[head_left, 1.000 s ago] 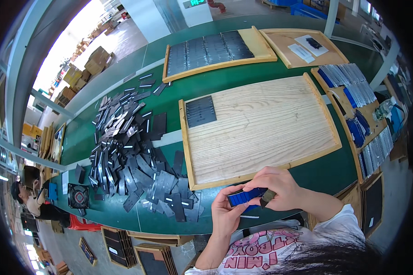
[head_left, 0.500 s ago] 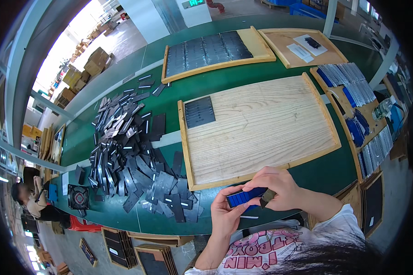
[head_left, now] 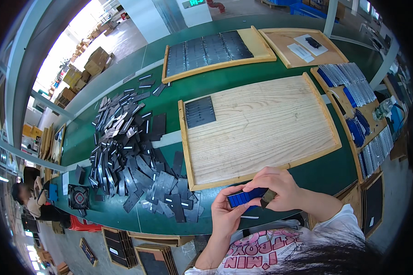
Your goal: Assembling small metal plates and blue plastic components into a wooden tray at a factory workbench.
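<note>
Close to the table's front edge, my left hand (head_left: 226, 215) is closed on the left end of a blue block with thin dividing lines (head_left: 238, 199), thumb below and fingers behind. My right hand (head_left: 282, 190) grips the same block's right part from above. A small dark olive flat piece (head_left: 268, 198) sticks out from my right fingers; its kind is unclear. Just beyond my hands lies a wooden tray (head_left: 261, 128) with a raised rim. In its far left corner sits a dark panel made of strips (head_left: 200, 112).
Left of the tray spreads a loose heap of dark flat pieces (head_left: 119, 142), near a small black fan (head_left: 79, 197). A filled wooden tray (head_left: 170, 78) stands at the back. On the right, a board (head_left: 376, 130) carries rows of blue and silvery pieces. Another person (head_left: 32, 201) is at far left.
</note>
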Action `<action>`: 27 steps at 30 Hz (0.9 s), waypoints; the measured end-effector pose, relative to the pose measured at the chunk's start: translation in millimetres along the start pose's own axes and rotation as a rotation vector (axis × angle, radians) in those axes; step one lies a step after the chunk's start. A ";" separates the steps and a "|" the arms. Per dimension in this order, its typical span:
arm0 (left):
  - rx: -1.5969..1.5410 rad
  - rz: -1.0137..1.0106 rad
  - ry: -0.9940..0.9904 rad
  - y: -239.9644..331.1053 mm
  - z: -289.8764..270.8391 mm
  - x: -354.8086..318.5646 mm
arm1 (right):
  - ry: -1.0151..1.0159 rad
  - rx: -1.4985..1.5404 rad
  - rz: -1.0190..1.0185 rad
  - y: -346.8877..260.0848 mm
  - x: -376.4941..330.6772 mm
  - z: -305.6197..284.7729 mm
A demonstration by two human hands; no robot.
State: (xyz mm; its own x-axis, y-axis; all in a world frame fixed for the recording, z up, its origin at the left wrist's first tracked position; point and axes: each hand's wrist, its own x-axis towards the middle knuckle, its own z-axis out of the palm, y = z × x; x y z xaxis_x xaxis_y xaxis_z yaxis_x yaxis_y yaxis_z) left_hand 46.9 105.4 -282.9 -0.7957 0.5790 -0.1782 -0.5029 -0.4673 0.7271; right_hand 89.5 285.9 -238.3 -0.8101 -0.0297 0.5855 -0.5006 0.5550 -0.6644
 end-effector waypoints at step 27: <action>-0.015 0.067 0.037 10.7 4.2 1.6 | 0.018 0.572 0.694 6.0 -13.0 -8.5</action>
State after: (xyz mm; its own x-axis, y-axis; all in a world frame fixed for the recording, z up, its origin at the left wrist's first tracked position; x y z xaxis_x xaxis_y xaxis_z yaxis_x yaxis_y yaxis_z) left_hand 41.7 104.1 -272.6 -0.8393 0.5213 -0.1543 -0.4532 -0.5142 0.7281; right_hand 99.6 296.7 -246.0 -0.9843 0.1740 -0.0294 0.0200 -0.0554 -0.9983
